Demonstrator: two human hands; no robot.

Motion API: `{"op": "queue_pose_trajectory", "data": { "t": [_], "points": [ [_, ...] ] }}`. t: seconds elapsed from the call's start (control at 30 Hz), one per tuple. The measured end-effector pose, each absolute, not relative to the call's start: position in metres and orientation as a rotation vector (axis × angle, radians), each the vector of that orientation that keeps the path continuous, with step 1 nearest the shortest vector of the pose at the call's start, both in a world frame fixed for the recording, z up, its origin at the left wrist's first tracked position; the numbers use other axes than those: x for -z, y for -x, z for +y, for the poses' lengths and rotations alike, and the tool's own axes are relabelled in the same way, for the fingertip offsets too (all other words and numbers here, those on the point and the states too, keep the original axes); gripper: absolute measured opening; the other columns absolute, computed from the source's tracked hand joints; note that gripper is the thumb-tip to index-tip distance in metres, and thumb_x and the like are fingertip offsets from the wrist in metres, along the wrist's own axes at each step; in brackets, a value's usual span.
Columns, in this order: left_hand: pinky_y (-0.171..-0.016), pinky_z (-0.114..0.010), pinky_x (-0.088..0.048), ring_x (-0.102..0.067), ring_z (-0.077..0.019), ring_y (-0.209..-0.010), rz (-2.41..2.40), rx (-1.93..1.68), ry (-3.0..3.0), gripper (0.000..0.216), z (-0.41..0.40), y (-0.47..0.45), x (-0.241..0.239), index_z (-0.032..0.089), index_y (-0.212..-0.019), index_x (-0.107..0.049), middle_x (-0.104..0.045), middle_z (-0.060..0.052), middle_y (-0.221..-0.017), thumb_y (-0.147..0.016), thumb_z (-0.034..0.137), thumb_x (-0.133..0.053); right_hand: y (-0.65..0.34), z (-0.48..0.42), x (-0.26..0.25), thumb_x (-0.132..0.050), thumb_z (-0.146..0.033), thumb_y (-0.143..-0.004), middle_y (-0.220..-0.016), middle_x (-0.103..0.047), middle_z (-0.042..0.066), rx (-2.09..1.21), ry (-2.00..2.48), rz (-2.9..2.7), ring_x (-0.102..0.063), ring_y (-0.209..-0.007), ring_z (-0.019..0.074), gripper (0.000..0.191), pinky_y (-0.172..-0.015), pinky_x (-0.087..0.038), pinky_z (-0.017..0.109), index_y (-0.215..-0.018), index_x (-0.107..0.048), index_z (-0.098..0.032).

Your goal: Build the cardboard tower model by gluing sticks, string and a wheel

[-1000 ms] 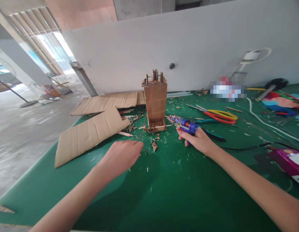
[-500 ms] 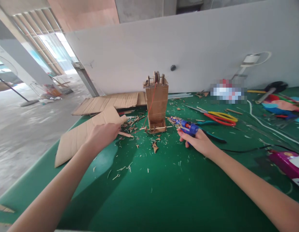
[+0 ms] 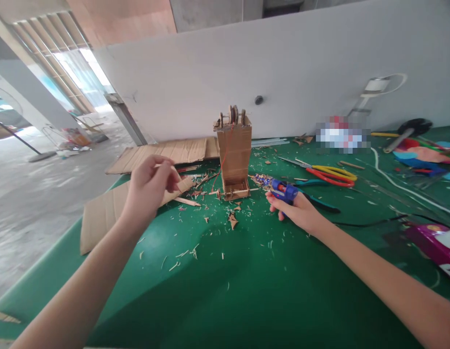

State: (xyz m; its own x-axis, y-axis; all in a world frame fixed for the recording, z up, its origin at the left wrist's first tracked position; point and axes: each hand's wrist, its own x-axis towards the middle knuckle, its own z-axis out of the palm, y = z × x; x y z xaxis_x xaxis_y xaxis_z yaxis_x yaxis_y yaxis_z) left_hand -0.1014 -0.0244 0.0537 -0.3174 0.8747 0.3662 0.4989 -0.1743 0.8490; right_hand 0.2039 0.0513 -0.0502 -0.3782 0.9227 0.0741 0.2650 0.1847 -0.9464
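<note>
In my right hand is a blue hot glue gun, gripped by its handle. Its front end points left, where a mottled blue-and-white patch lies by the base of a cardboard tower. The tower stands upright, with cardboard discs on a stick across its top and a red string down its front. A thin wooden stick crosses its foot. My left hand is raised over a flat cardboard piece, its fingers curled towards the thumb; anything between them is hidden.
Another cardboard sheet lies at the back left. To the right are red-and-yellow-handled pliers, teal-handled pliers, a white cable and a magenta box. Scraps and shavings litter the green tabletop.
My left hand has lifted off the cardboard piece and drawn slightly back, its fingers curling. My right hand keeps hold of the glue gun in nearly the same place.
</note>
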Motion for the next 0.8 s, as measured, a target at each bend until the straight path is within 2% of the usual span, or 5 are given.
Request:
{"op": "queue_pose_trajectory", "data": {
  "t": [0.2, 0.33, 0.47, 0.63, 0.8],
  "points": [
    [-0.061, -0.024, -0.048, -0.057, -0.0096, -0.066, 1.334, -1.187, -1.640, 0.007, -0.038, 0.014, -0.012, 0.017, -0.088, -0.050, -0.058, 0.001, -0.070, -0.087, 0.024, -0.047, -0.200, 0.045, 0.043, -0.064, -0.051, -0.075, -0.091, -0.063, 0.008, -1.197, 1.096, -1.564, -0.061, -0.066, 0.0166, 0.039, -0.039, -0.043, 0.024, -0.096, -0.063, -0.018],
    [-0.055, -0.022, -0.043, -0.056, -0.0090, -0.057, 1.207, -1.111, -1.479, 0.008, -0.030, -0.025, 0.023, 0.017, -0.089, -0.048, -0.053, 0.004, -0.061, -0.089, 0.023, -0.044, -0.198, 0.043, 0.038, -0.065, -0.053, -0.073, -0.099, -0.062, 0.009, -1.245, 1.031, -1.449, -0.058, -0.056, 0.0128, 0.042, -0.035, -0.040, 0.023, -0.095, -0.060, -0.017],
    [-0.048, -0.020, -0.035, -0.043, -0.0066, -0.049, 1.115, -1.082, -1.561, 0.009, -0.029, -0.036, 0.035, 0.017, -0.088, -0.051, -0.044, 0.007, -0.058, -0.088, 0.025, -0.047, -0.199, 0.046, 0.040, -0.066, -0.053, -0.073, -0.096, -0.062, 0.008, -1.261, 1.022, -1.444, -0.055, -0.050, 0.0098, 0.042, -0.036, -0.041, 0.024, -0.092, -0.060, -0.017],
    [-0.050, -0.021, -0.030, -0.037, -0.0069, -0.052, 1.130, -1.044, -1.697, 0.010, -0.038, -0.028, 0.034, 0.017, -0.090, -0.055, -0.041, 0.006, -0.059, -0.088, 0.025, -0.049, -0.201, 0.047, 0.044, -0.064, -0.055, -0.074, -0.073, -0.061, 0.002, -1.271, 1.048, -1.512, -0.051, -0.045, 0.0097, 0.041, -0.038, -0.041, 0.025, -0.090, -0.060, -0.017],
    [-0.046, -0.021, -0.024, -0.029, -0.0064, -0.049, 1.218, -1.295, -1.524, 0.019, -0.031, -0.016, 0.033, 0.016, -0.079, -0.054, -0.034, 0.008, -0.055, -0.086, 0.034, -0.055, -0.202, 0.043, 0.044, -0.060, -0.053, -0.079, -0.056, -0.056, -0.003, -1.271, 0.974, -1.571, -0.044, -0.039, 0.0088, 0.037, -0.039, -0.038, 0.025, -0.091, -0.058, -0.018]
  ]
}}
